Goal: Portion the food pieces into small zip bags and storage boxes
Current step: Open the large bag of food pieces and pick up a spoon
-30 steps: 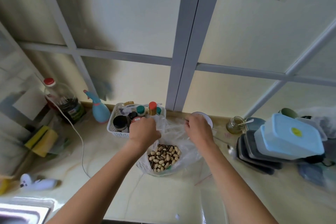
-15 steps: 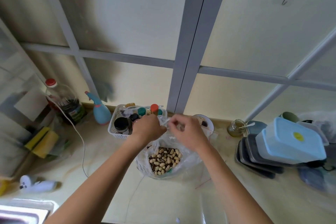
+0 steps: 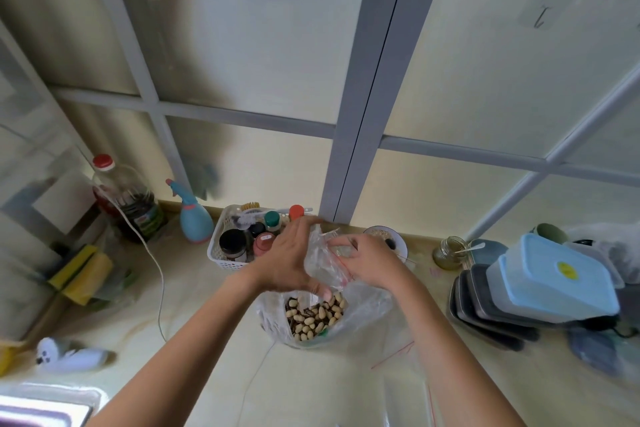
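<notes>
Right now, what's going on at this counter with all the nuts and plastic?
A person is holding a small clear zip bag with both hands above a big plastic bag of nuts on the counter. The left hand grips its side while the right hand pinches its top edge, apparently opening it. No nuts are visible inside it. Lidded storage boxes are stacked at the right.

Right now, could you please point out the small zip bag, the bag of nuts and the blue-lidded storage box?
small zip bag [image 3: 323, 262]: head view, on its clear film between the hands.
bag of nuts [image 3: 313, 317]: head view, on the nuts inside.
blue-lidded storage box [image 3: 557, 270]: head view, on the lid.
</notes>
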Action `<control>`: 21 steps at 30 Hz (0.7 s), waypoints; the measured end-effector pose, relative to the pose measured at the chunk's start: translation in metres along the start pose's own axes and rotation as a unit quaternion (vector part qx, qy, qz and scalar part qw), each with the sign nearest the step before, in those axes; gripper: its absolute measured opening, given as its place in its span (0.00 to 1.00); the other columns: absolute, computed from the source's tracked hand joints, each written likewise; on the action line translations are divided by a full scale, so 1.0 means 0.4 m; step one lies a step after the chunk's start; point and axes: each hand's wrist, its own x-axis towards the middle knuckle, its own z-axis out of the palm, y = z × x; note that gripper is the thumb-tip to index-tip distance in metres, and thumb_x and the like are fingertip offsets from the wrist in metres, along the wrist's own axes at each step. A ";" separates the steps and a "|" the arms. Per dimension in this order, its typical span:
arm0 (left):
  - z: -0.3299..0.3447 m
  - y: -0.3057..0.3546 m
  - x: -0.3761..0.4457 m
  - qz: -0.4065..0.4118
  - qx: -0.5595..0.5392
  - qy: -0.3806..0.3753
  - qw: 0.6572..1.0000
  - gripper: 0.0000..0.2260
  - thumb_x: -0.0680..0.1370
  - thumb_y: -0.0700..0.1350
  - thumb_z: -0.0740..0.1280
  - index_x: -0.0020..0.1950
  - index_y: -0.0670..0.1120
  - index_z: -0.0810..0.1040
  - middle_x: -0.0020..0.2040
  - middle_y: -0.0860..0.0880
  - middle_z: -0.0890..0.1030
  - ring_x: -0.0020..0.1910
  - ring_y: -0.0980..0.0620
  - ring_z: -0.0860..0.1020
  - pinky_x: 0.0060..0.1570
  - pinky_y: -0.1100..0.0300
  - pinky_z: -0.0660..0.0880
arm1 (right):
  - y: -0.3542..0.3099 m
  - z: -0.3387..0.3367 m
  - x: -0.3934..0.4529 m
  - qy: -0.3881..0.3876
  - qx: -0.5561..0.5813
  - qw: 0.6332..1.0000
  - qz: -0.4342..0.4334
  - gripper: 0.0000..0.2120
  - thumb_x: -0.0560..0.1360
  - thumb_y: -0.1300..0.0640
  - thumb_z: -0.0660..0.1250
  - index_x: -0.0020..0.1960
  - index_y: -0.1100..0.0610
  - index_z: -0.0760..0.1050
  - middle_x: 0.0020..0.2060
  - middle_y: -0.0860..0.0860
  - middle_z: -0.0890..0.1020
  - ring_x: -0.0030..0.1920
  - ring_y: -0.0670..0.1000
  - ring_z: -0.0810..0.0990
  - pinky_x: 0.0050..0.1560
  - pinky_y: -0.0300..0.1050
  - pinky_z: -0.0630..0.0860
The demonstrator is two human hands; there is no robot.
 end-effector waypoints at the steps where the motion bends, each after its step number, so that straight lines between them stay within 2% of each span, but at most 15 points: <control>1: 0.015 -0.004 0.000 0.004 -0.020 0.001 1.000 0.57 0.62 0.67 0.79 0.79 0.51 0.48 0.78 0.52 0.56 0.76 0.54 0.56 0.76 0.54 0.51 | 0.001 -0.004 -0.001 -0.003 -0.007 1.000 0.001 0.14 0.80 0.47 0.69 0.66 0.43 0.80 0.65 0.42 0.81 0.64 0.48 0.80 0.66 0.47 0.76; 3: 0.044 -0.001 0.004 0.008 -0.071 0.009 0.997 0.57 0.63 0.62 0.81 0.80 0.50 0.48 0.78 0.53 0.59 0.75 0.58 0.58 0.76 0.59 0.54 | 0.004 -0.009 -0.006 -0.005 -0.014 1.000 0.007 0.08 0.80 0.44 0.69 0.56 0.44 0.83 0.50 0.40 0.85 0.57 0.45 0.81 0.62 0.47 0.76; 4: 0.061 0.000 0.006 0.003 -0.079 0.011 0.997 0.55 0.64 0.60 0.81 0.79 0.51 0.49 0.77 0.54 0.62 0.73 0.59 0.61 0.75 0.60 0.57 | 0.005 -0.008 -0.009 -0.005 -0.006 1.000 0.007 0.09 0.79 0.43 0.69 0.50 0.46 0.83 0.43 0.41 0.86 0.52 0.44 0.82 0.59 0.47 0.76; 6: 0.098 -0.003 0.007 -0.017 -0.064 0.034 0.997 0.49 0.67 0.60 0.79 0.78 0.53 0.54 0.74 0.54 0.68 0.70 0.57 0.67 0.73 0.54 0.64 | 0.008 -0.004 -0.012 -0.002 0.008 1.000 -0.002 0.12 0.77 0.42 0.71 0.45 0.50 0.82 0.37 0.43 0.85 0.43 0.44 0.82 0.52 0.45 0.77; 7: 0.116 -0.008 0.008 -0.022 -0.057 0.049 0.997 0.45 0.67 0.61 0.78 0.77 0.53 0.58 0.71 0.54 0.70 0.68 0.55 0.69 0.71 0.50 0.68 | 0.010 0.001 -0.012 -0.005 0.010 1.000 -0.012 0.10 0.78 0.44 0.71 0.45 0.50 0.83 0.40 0.43 0.85 0.43 0.44 0.82 0.50 0.44 0.77; 9: 0.144 -0.016 0.010 -0.016 -0.050 0.078 0.996 0.36 0.68 0.61 0.76 0.71 0.53 0.66 0.62 0.56 0.75 0.61 0.55 0.73 0.62 0.48 0.73 | 0.013 0.011 -0.009 -0.027 0.020 0.999 -0.023 0.06 0.80 0.51 0.69 0.50 0.48 0.85 0.45 0.42 0.87 0.49 0.42 0.83 0.55 0.44 0.78; 11: 0.159 -0.019 0.009 -0.005 -0.039 0.099 0.994 0.29 0.68 0.60 0.75 0.65 0.51 0.71 0.55 0.56 0.76 0.54 0.55 0.74 0.55 0.49 0.74 | 0.013 0.018 -0.009 -0.051 0.039 0.998 -0.014 0.10 0.81 0.55 0.65 0.54 0.45 0.84 0.45 0.42 0.88 0.52 0.39 0.83 0.60 0.44 0.77; 12: 0.164 -0.019 0.007 0.003 -0.037 0.111 0.993 0.28 0.68 0.59 0.74 0.64 0.50 0.72 0.55 0.55 0.76 0.54 0.54 0.74 0.56 0.49 0.74 | 0.018 0.022 -0.007 -0.060 0.041 0.997 -0.007 0.11 0.82 0.55 0.63 0.56 0.44 0.83 0.44 0.41 0.88 0.52 0.38 0.83 0.60 0.44 0.76; 14: 0.176 -0.022 -0.001 0.015 -0.039 0.134 0.990 0.31 0.70 0.58 0.75 0.68 0.48 0.71 0.60 0.53 0.77 0.59 0.53 0.74 0.62 0.54 0.72 | 0.028 0.025 -0.007 -0.081 0.044 0.996 0.003 0.13 0.83 0.53 0.62 0.62 0.42 0.81 0.47 0.40 0.87 0.54 0.37 0.83 0.60 0.43 0.75; 15: 0.179 -0.026 -0.006 0.016 -0.047 0.145 0.988 0.32 0.71 0.56 0.75 0.70 0.46 0.70 0.62 0.51 0.77 0.61 0.53 0.73 0.64 0.57 0.70 | 0.034 0.027 -0.009 -0.098 0.046 0.994 0.008 0.13 0.83 0.51 0.63 0.65 0.41 0.79 0.52 0.40 0.86 0.55 0.37 0.83 0.60 0.42 0.74; 18: 0.178 -0.025 -0.021 0.022 -0.076 0.146 0.986 0.25 0.73 0.54 0.74 0.66 0.47 0.71 0.58 0.52 0.78 0.57 0.54 0.76 0.57 0.54 0.75 | 0.050 0.025 -0.017 -0.146 0.027 0.989 0.001 0.18 0.80 0.41 0.65 0.70 0.34 0.72 0.66 0.41 0.80 0.61 0.42 0.80 0.63 0.44 0.74; 20: 0.181 -0.029 -0.028 0.016 -0.096 0.135 0.986 0.24 0.73 0.54 0.75 0.64 0.49 0.69 0.56 0.54 0.78 0.55 0.55 0.77 0.53 0.53 0.76 | 0.061 0.019 -0.019 -0.168 0.026 0.985 -0.003 0.21 0.80 0.40 0.67 0.71 0.32 0.69 0.62 0.44 0.83 0.59 0.43 0.81 0.60 0.45 0.74; 21: 0.184 -0.033 -0.032 0.003 -0.114 0.130 0.985 0.28 0.73 0.56 0.75 0.66 0.50 0.67 0.59 0.54 0.77 0.57 0.56 0.77 0.56 0.55 0.76 | 0.067 0.017 -0.018 -0.176 0.037 0.984 -0.006 0.22 0.80 0.42 0.68 0.71 0.30 0.68 0.55 0.44 0.86 0.56 0.43 0.82 0.58 0.44 0.74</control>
